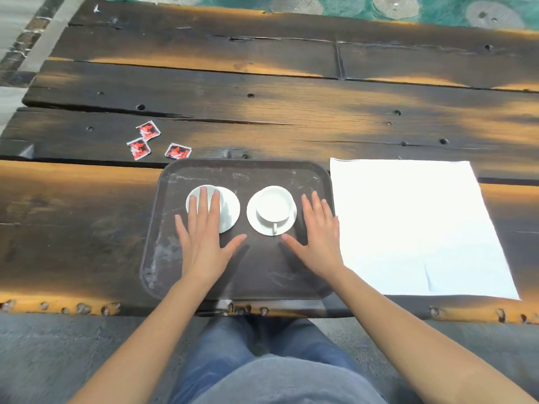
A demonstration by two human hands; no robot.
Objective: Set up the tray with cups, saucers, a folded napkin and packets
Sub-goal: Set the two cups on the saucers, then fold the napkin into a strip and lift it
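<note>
Spreading left hand (204,240) and right hand (319,234) flat over the tray (262,272), fingers straight. Covering left cup (194,191); lying between right cup (274,205) and right edge.

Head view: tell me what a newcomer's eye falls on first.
The bright white napkin, lying unfolded and flat on the wooden table right of the dark tray, stands out most. On the tray sit two white cups on saucers: the right cup in plain sight, the left cup partly under the open left hand, with the right hand spread beside them. Three red packets lie on the table beyond the tray's far left corner.
</note>
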